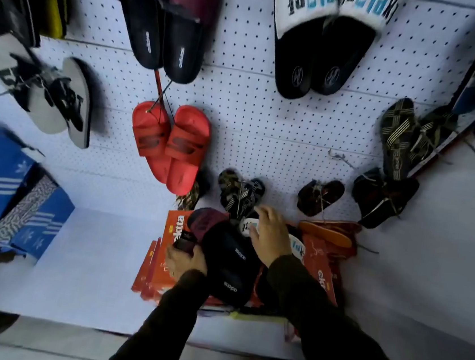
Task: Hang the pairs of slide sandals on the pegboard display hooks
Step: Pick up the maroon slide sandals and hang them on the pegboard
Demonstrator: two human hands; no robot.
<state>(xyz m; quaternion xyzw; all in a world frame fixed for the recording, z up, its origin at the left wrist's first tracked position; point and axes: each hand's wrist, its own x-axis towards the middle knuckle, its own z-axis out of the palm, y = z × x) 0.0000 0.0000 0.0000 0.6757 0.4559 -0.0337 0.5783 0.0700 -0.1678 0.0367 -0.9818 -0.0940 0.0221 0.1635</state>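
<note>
On the red Ekta boxes [172, 231], the left hand [184, 259] grips 2 dark Adidas slides [229, 264]. Just beyond them, the right hand [269, 236], fingers spread, presses a white-strapped slide [247, 227].

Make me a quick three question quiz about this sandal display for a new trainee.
1. True or false: the red slides already hang on the pegboard.
2. Which hand rests on the white-strapped sandal? A) left B) right
3. What colour are the boxes under the dark maroon-strapped slides?

Key:
1. True.
2. B; the right hand is on it, while the left hand grips the maroon-strapped pair.
3. Orange-red; see the boxes.
</note>
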